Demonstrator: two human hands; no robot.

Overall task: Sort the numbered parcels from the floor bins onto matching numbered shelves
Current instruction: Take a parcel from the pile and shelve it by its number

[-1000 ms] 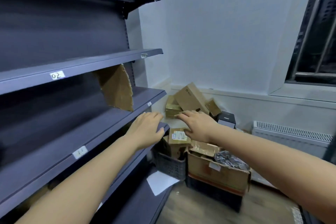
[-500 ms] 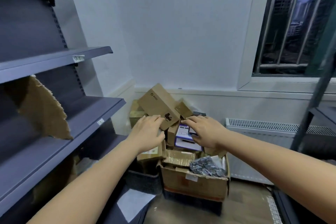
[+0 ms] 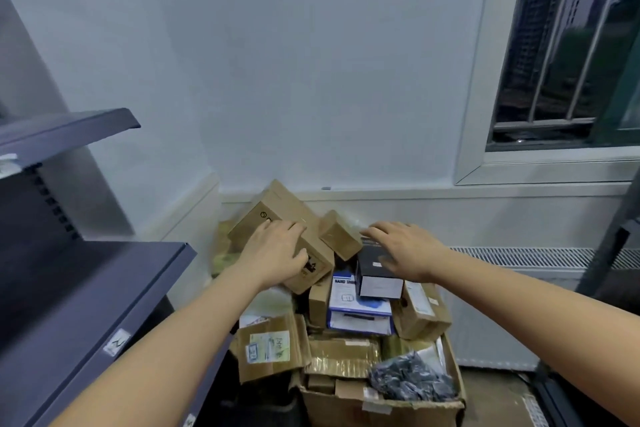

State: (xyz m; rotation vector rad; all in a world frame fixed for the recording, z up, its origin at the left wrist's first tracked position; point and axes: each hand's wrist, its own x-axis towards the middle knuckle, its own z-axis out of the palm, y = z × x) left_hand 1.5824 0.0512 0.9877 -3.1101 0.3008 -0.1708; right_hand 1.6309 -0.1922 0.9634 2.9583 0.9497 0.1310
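A heap of parcels fills a cardboard bin [image 3: 408, 409] on the floor in the corner. My left hand [image 3: 277, 250] lies flat on a long tilted brown box [image 3: 273, 215] at the top of the heap, fingers spread. My right hand [image 3: 401, 250] hovers with straight fingers over a black box [image 3: 372, 269], touching or just above it. Below lie a blue and white box [image 3: 349, 302], a labelled brown parcel [image 3: 270, 347] and a small brown box [image 3: 337, 234]. The grey numbered shelves [image 3: 114, 291] stand at the left.
A dark plastic bag [image 3: 412, 374] lies in the bin's front right. A white radiator [image 3: 519, 256] runs along the wall under the window [image 3: 568, 45]. A dark metal frame [image 3: 609, 239] stands at the right edge.
The view has swung right, away from the shelves and toward the bin. Both hands have moved forward onto the top of the heap, the left onto the long brown box, the right over the black box.
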